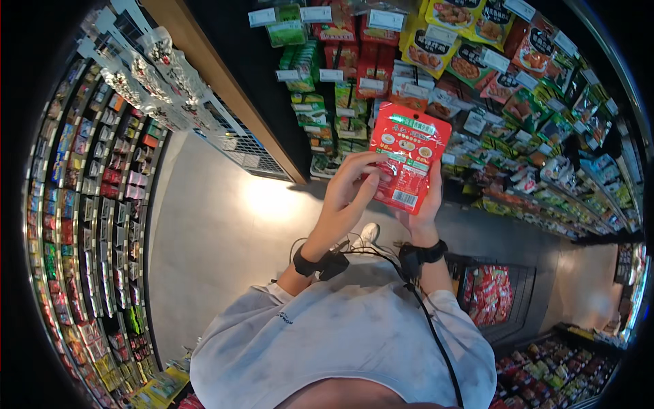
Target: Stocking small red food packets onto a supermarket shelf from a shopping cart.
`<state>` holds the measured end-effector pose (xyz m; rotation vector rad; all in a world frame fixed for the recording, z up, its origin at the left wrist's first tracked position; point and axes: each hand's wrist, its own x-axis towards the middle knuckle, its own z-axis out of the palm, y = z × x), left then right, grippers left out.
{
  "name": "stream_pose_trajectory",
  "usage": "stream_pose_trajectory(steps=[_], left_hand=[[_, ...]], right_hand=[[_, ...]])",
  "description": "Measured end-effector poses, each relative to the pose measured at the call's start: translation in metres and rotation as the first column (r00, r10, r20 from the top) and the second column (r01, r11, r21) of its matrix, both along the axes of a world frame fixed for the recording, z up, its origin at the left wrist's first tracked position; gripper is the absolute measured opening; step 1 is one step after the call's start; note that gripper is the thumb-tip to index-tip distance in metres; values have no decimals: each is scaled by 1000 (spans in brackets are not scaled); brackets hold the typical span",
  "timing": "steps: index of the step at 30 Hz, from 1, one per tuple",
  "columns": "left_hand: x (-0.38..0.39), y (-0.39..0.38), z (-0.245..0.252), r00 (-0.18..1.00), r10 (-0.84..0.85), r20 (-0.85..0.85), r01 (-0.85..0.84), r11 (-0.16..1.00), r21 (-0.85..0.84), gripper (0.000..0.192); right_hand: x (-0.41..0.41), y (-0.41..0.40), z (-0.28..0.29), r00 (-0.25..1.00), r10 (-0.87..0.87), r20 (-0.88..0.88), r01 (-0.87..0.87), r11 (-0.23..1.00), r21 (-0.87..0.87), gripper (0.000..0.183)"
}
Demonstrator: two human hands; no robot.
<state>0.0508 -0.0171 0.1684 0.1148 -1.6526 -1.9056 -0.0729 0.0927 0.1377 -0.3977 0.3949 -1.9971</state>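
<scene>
A red plastic food pouch with a hang hole, small food pictures and a barcode is held up, its printed face towards me. My right hand supports it from behind, with a digit along its right edge; the other fingers are mostly hidden. Bent fingers of my left hand lie over the pouch's lower left front; whether they grip it is unclear. A black strap with a device sits on each wrist. Beyond the pouch, hanging packets with price tags fill a display.
A wire shopping cart holding red packets stands at my right. Stocked shelves line the left side. A wood-edged panel and hanging clear bags are at upper left. A black cable crosses my shirt.
</scene>
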Motion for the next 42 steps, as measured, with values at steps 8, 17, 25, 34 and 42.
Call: stream_pose_trajectory(steps=[8, 17, 25, 34, 42], left_hand=[[-86, -8, -9, 975, 96, 201, -110, 992, 59, 42], [-128, -68, -8, 958, 141, 250, -187, 967, 174, 31], [-179, -141, -12, 938, 332, 96, -333, 943, -6, 52], [-196, -175, 23, 979, 4, -203, 8, 998, 55, 58], [-198, -199, 41, 984, -39, -174, 33, 999, -36, 53]], right_hand=[[-61, -11, -1, -124, 117, -985, 681, 733, 1, 95], [-125, -34, -9, 814, -124, -567, 337, 896, 288, 36], [-147, -67, -41, 664, -199, -721, 596, 724, 349, 29], [-155, -112, -30, 550, -323, -771, 748, 601, 281, 27], [-154, -146, -8, 649, -417, -637, 693, 669, 269, 30]])
